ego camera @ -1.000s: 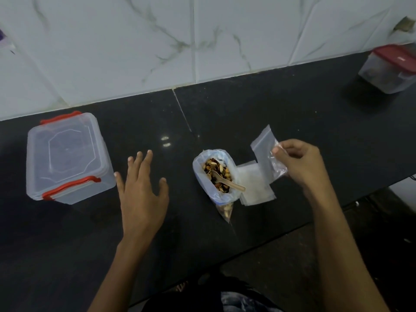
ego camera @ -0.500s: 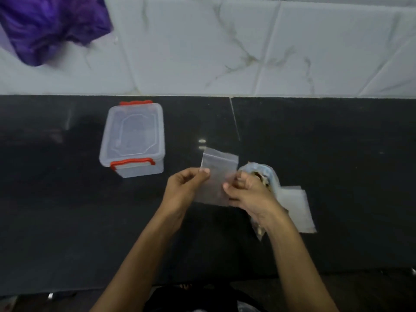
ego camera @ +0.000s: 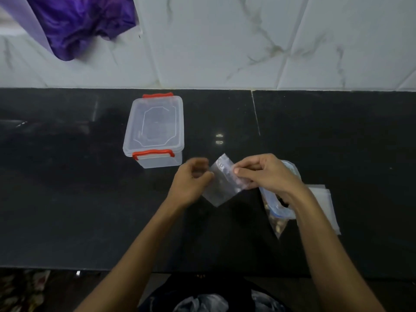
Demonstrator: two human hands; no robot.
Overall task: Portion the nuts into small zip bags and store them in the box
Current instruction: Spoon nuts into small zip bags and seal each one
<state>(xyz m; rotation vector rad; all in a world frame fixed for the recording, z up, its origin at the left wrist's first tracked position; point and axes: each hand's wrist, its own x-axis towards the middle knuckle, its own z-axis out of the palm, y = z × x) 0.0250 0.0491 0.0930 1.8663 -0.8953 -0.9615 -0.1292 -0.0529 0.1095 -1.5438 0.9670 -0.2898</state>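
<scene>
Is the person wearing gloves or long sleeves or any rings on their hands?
No gloves: the left hand and the right hand are both bare. No sleeves show either; both forearms are uncovered right down to the bottom edge of the picture. I see no watch, bracelet or ring, though the fingers are a little blurred.

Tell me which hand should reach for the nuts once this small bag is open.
Right, probably. The right hand pinches the small zip bag directly over the bag of nuts; the left hand holds the other edge, nearer the lidded box.
</scene>
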